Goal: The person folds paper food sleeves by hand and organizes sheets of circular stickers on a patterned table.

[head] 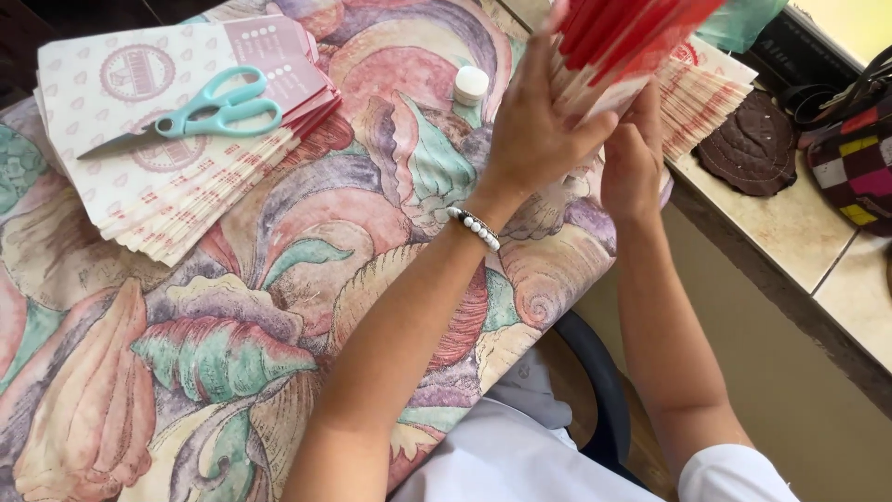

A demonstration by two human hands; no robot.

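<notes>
- Head view, upper left: a fanned stack of flat paper bags [158, 158], cream with faint pink round emblems and a dusty-pink label panel at the top right corner, red edges showing along the side.
- Resting on that stack: mint-handled scissors [190, 118], blades closed and pointing left.
- Beneath everything: a tablecloth [279, 307] printed with large shells and leaves in pink, green and tan.
- Near the top centre, just left of the raised hands: a small white round cap [471, 85] (bottle or jar, cannot tell which).
- Held up at the top edge, partly cut off: a bundle of red-and-white paper bags [623, 46], tilted, edges fanned.
- Behind the bundle, to the right: a second fanned stack [706, 98] with red-striped edges.
- Far right on the tiled counter [790, 223]: a dark brown leaf-shaped mat [753, 144] and a multicoloured patchwork bag [855, 167].
- Left hand [539, 130]: raised, fingers spread flat against the near face of the bundle, bead bracelet [474, 228] on the wrist.
- Right hand [634, 153]: curled around the bundle's lower end, gripping from below, forearm angled up from the lower right.
</notes>
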